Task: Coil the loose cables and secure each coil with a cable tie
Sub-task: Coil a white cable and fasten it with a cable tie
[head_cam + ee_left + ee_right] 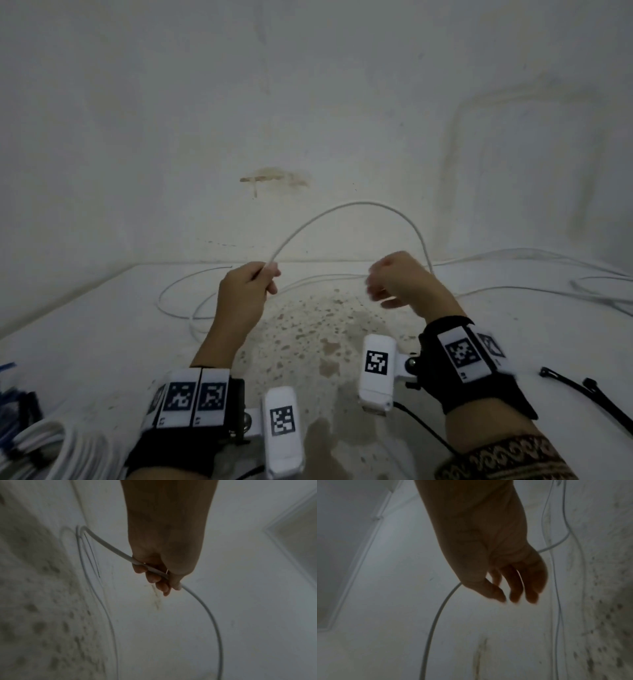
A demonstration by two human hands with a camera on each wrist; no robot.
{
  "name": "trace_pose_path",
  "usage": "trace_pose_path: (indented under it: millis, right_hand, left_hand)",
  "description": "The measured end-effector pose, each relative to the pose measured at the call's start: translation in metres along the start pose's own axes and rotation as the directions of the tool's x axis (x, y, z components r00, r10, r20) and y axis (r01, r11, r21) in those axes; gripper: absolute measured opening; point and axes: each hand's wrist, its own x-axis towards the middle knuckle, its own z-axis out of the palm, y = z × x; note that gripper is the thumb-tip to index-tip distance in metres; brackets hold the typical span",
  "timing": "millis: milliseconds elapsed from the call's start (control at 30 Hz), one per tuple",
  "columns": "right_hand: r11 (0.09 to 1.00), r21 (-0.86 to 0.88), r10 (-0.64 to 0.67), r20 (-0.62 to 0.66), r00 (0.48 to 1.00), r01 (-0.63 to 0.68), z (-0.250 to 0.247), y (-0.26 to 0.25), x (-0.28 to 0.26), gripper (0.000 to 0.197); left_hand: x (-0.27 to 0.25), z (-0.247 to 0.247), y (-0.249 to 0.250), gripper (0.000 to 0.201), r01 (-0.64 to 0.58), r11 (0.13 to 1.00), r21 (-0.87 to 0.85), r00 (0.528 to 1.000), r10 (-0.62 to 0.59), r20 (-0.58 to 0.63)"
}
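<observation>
Item: white cable [356,204], thin, round-jacketed, long. Location: one run pinched in the left hand [244,293], thumb over curled fingers [155,578]; from that grip it rises in an arch ahead of both hands and drops behind the right hand [402,281], then trails away to that hand's right across the white surface [85,329]. More slack lies in loose loops beyond and to the left of the left hand. Right hand: fingers [516,596] relaxed and slightly spread, holding nothing; the cable passes behind the palm, and whether it touches cannot be told. Handling, judged: light; springy enough to hold its own arch, so it will likely resist tight bends and try to unwind when released; smooth jacket, probably slides easily through a loose grip; not fragile, though sharp kinks are best avoided. Where to take hold: keep the left-hand pinch as anchor; right hand to take the descending leg just behind it and lay each turn into the left palm. Accessories: black cable ties [582,394] to the near right of the right wrist; finished white coils [51,448] near left of the left wrist.
</observation>
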Motion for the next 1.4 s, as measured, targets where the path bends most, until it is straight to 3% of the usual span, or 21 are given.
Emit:
trace_pose_path:
  millis: [67, 133, 233, 300, 367, 467, 567, 633, 733, 800, 867, 900, 1000, 1067, 1100, 1167, 1233, 1267, 1300, 1333, 1400]
  right_hand:
    - [0.989, -0.129, -0.035, 0.3, 0.953, 0.076, 0.019, -0.009, -0.011, 0.026]
    - [0.986, -0.116, -0.041, 0.521, 0.853, 0.118, 0.04, -0.014, -0.017, 0.054]
    - [0.977, -0.076, -0.099, 0.661, 0.744, 0.197, 0.068, -0.016, -0.019, 0.047]
    - [0.963, 0.0, -0.207, 0.646, 0.735, 0.271, 0.076, -0.012, -0.017, 0.027]
    - [0.95, 0.095, -0.295, 0.594, 0.748, 0.298, 0.074, -0.009, -0.014, 0.021]
    - [0.91, 0.302, -0.388, 0.372, 0.843, 0.285, 0.061, -0.013, -0.01, 0.02]
    - [0.78, 0.549, -0.422, 0.107, 0.9, 0.3, 0.04, -0.018, -0.004, 0.02]
    - [0.713, 0.626, -0.407, 0.003, 0.914, 0.315, 0.029, -0.02, -0.001, 0.02]
    - [0.663, 0.705, -0.35, -0.005, 0.937, 0.251, 0.024, -0.021, -0.003, 0.023]
    - [0.766, 0.619, -0.337, 0.161, 0.928, 0.171, 0.024, -0.019, -0.004, 0.027]
    - [0.935, 0.286, -0.314, 0.395, 0.864, 0.209, 0.027, -0.016, -0.008, 0.027]
    - [0.96, 0.094, -0.275, 0.485, 0.83, 0.264, 0.032, -0.015, -0.01, 0.028]
    - [0.886, -0.26, -0.178, 0.574, 0.799, 0.384, 0.05, -0.014, -0.013, 0.026]
    - [0.862, -0.32, -0.15, 0.582, 0.8, 0.394, 0.058, -0.015, -0.014, 0.014]
    - [0.857, -0.331, -0.156, 0.565, 0.81, 0.396, 0.059, -0.016, -0.015, 0.013]
    - [0.841, -0.35, -0.22, 0.475, 0.852, 0.413, 0.055, -0.016, -0.013, 0.015]
    - [0.822, -0.346, -0.324, 0.37, 0.87, 0.453, 0.045, -0.019, -0.01, 0.015]
    - [0.809, -0.341, -0.372, 0.333, 0.866, 0.479, 0.04, -0.02, -0.01, 0.016]
    - [0.797, -0.335, -0.415, 0.299, 0.859, 0.502, 0.034, -0.021, -0.009, 0.016]
    - [0.791, -0.319, -0.458, 0.255, 0.852, 0.521, 0.03, -0.022, -0.008, 0.015]
    - [0.802, -0.262, -0.525, 0.117, 0.843, 0.536, 0.022, -0.02, -0.006, 0.014]
  left_hand:
    - [0.004, 0.008, 0.013, 0.024, 0.085, 0.981, -0.177, 0.996, -0.087, -0.004]
    - [0.005, 0.013, 0.026, 0.02, 0.179, 0.897, -0.403, 0.984, -0.166, 0.069]
    - [-0.001, 0.017, 0.038, 0.014, 0.266, 0.737, -0.622, 0.959, -0.138, 0.246]
    - [-0.005, 0.016, 0.037, 0.016, 0.256, 0.717, -0.648, 0.957, -0.094, 0.274]
    - [-0.005, 0.012, 0.03, 0.017, 0.215, 0.776, -0.593, 0.966, -0.08, 0.245]
    - [-0.007, 0.001, 0.012, 0.017, 0.109, 0.974, -0.198, 0.966, -0.057, 0.252]
    - [-0.016, -0.005, -0.007, 0.026, 0.037, 0.995, 0.089, 0.884, -0.074, 0.461]
    - [-0.02, -0.003, -0.011, 0.024, 0.008, 0.997, 0.076, 0.842, -0.048, 0.538]
    - [-0.02, 0.01, -0.004, 0.027, 0.023, 0.997, -0.073, 0.907, 0.01, 0.422]
    - [-0.018, 0.018, 0.003, 0.029, 0.117, 0.937, -0.328, 0.962, -0.024, 0.272]
    - [-0.015, 0.02, 0.008, 0.029, 0.176, 0.788, -0.589, 0.982, -0.103, 0.156]
    - [-0.014, 0.018, 0.009, 0.029, 0.182, 0.704, -0.687, 0.983, -0.138, 0.119]
    - [-0.01, 0.011, 0.007, 0.029, 0.174, 0.421, -0.89, 0.971, -0.224, 0.084]
    - [-0.008, 0.006, 0.004, 0.026, 0.173, 0.336, -0.926, 0.956, -0.285, 0.075]
    - [-0.007, 0.005, 0.003, 0.022, 0.201, 0.386, -0.9, 0.937, -0.343, 0.062]
    - [-0.002, 0.006, -0.005, 0.026, 0.343, 0.614, -0.711, 0.851, -0.523, -0.04]
    - [-0.003, 0.01, -0.01, 0.073, 0.566, 0.746, -0.351, 0.727, -0.652, -0.215]
    - [-0.007, 0.012, -0.01, 0.09, 0.597, 0.789, -0.143, 0.735, -0.61, -0.296]
    - [-0.011, 0.013, -0.011, 0.093, 0.559, 0.828, 0.037, 0.788, -0.518, -0.332]
    - [-0.013, 0.015, -0.012, 0.078, 0.457, 0.879, 0.135, 0.861, -0.398, -0.317]
    - [-0.014, 0.015, -0.009, 0.037, 0.212, 0.976, 0.047, 0.964, -0.201, -0.172]
